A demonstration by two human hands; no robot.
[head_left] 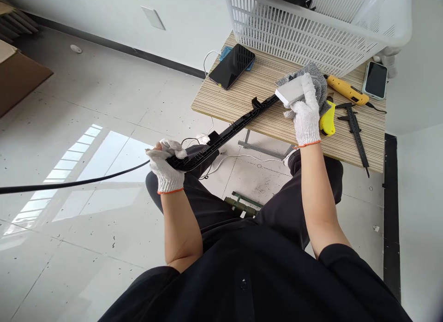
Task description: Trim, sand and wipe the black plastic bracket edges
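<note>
Head view: left hand, gloved, has the near-left end of the black strip, fingers curled over it, thumb side partly hidden. Can't tell how tight the grip is.

Right hand, also gloved, pinches the white block between thumb and fingers, index finger laid along it. Remaining fingers partly hidden.

Strip slants from above the left thigh, across the near edge of the table, up to the block. Its far-right end is hidden there; can't tell if block and strip touch. Grey cloth is on the table, just beyond and beside the right hand.

Black hose runs in from the left and reaches the left hand; can't tell if it's joined to anything.

Table, left to right: black phone at the far left, yellow scraper right of the right hand, yellow tool farther back, caliper to the right, white-edged phone at the far right. White basket stands along the far side.
</note>
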